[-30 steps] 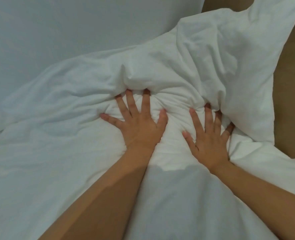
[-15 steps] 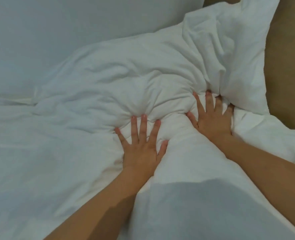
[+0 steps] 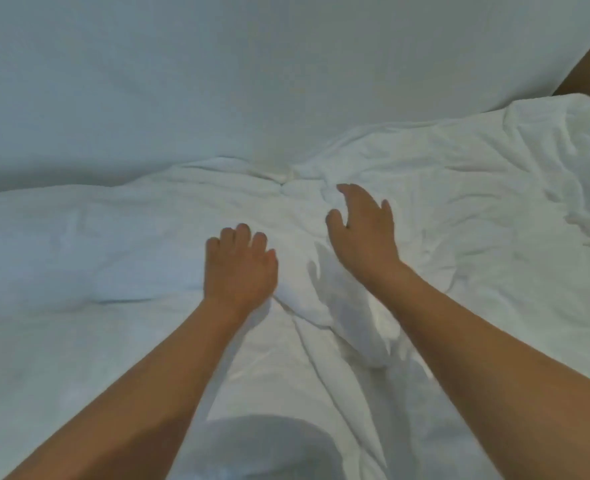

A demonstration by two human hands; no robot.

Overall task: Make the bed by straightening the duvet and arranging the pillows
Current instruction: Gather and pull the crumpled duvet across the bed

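A white duvet (image 3: 459,188) lies rumpled across the bed, with folds bunched in the middle and a raised ridge running toward me. My left hand (image 3: 239,268) rests on the duvet left of that ridge, its fingers loosely curled and holding nothing. My right hand (image 3: 362,226) is just right of the ridge with the fingers spread and relaxed, the palm over the cloth. No pillow is clearly told apart from the duvet.
A smooth white sheet (image 3: 182,81) covers the far part of the bed. A brown surface (image 3: 587,71) shows at the upper right corner. My pale clothing (image 3: 259,448) fills the bottom middle.
Both hands have lifted from pressing flat into the bunched duvet and now lie relaxed. The view has swung left, so the raised duvet corner at the right is now flatter and farther right.
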